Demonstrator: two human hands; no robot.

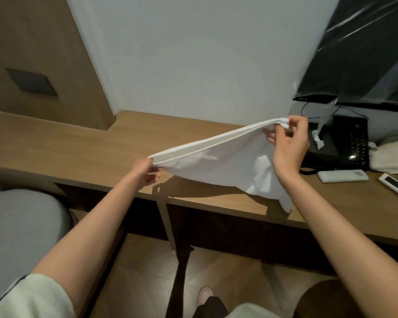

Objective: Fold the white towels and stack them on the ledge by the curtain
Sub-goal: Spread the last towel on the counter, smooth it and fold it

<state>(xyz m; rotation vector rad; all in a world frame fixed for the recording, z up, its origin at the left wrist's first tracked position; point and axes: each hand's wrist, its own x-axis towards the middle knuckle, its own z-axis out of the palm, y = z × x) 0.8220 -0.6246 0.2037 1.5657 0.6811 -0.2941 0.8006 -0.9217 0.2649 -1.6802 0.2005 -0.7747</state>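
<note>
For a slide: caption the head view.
The left hand and right hand pinch a white towel taut above the wooden desk.

I can't see the desk top behind the hanging towel. Right edge cuts off a white remote and a pale cloth bundle at the desk's right end. Phone keypad labels are too small for me to read.

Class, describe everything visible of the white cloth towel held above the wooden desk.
The white cloth towel looks soft and plain, with a hemmed edge. It seems doubled over: that top edge is stretched straight between the left hand, pinching the lower end, and the right hand, pinching the higher end. The rest sags in loose folds to a drooping corner over the wooden desk.
</note>
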